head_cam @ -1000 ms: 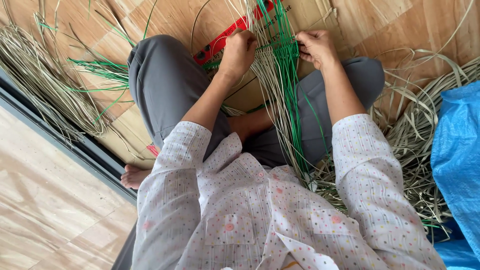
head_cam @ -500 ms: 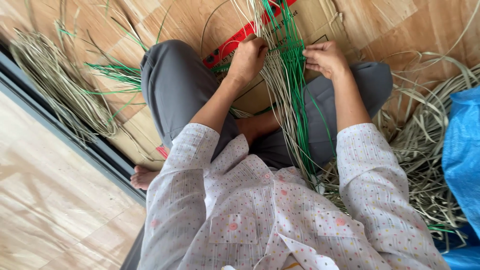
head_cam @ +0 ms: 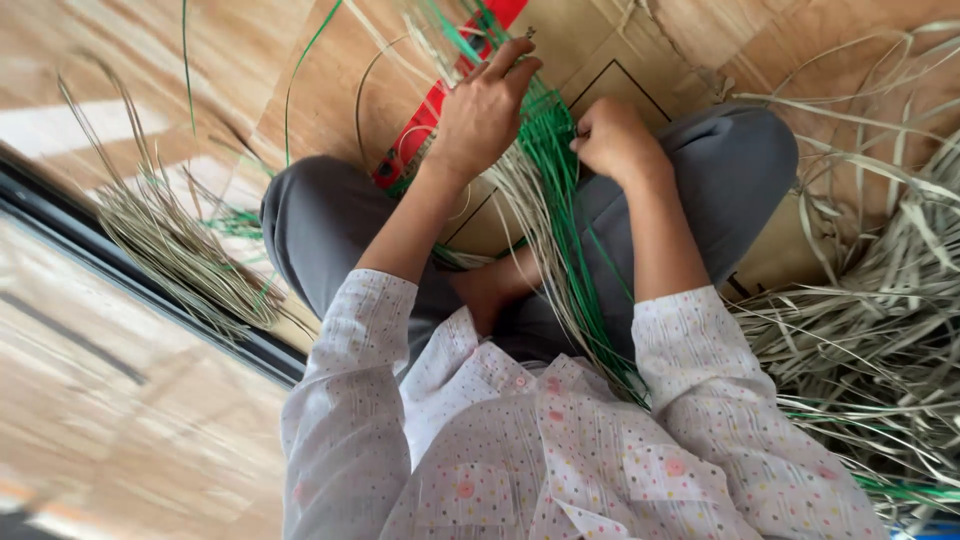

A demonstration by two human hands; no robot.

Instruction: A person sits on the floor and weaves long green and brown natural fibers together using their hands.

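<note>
1. Sitting cross-legged on a flattened cardboard sheet (head_cam: 330, 60), a person in grey trousers (head_cam: 320, 230) and a white dotted shirt (head_cam: 520, 450) works a bundle of strips over the lap.
2. Woven strips (head_cam: 550, 200): a band of green strands flanked by pale dried ones runs from the person's waist up between the two hands and fans out beyond them.
3. Left hand (head_cam: 485, 110): raised over the bundle's upper left side, fingers (head_cam: 515, 65) partly extended and pinching a few pale strands near the top; the thumb side rests against the green strands.
4. Right hand (head_cam: 612, 140): closed into a loose fist directly beside the green strands, gripping them at their right edge; the fingertips are hidden, so which strands it grips cannot be told.
5. The two hands lie near each other, with the green band between them.
6. Loose dried strips (head_cam: 870, 330) lie heaped on the floor at the person's right, a few green ones among them.
7. A second sheaf of pale strips (head_cam: 175, 250) lies at the person's left, beside a dark floor track (head_cam: 130, 270), with stray green strands crossing it.
8. A red printed band (head_cam: 420, 120) marks the cardboard under the left hand.
</note>
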